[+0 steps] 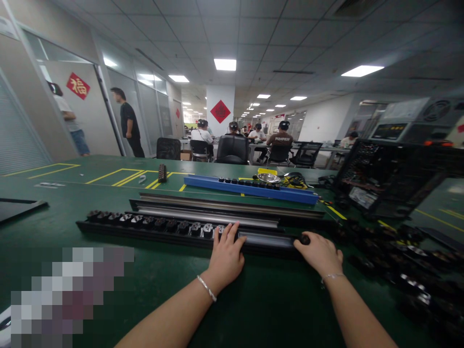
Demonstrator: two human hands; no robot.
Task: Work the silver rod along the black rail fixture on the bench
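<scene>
A long black channel [163,237] lies across the table in front of me, its left part filled with a row of small black and silvery parts [171,225]. My left hand [226,251] rests at the right end of that row, fingers stretched out and touching the last parts. Right of it, a bare stretch of the channel shows. At the channel's right end, my right hand [323,256] pinches a small dark part [305,239], mostly covered by the fingers. Just behind lie long metal rails [217,215], parallel to the channel.
A blue channel [250,190] holding dark parts lies farther back, near a metal dish [268,178]. Many dark parts [406,261] are heaped at the right, before an open black case [380,179]. One dark block [162,173] stands back left. People sit and stand beyond.
</scene>
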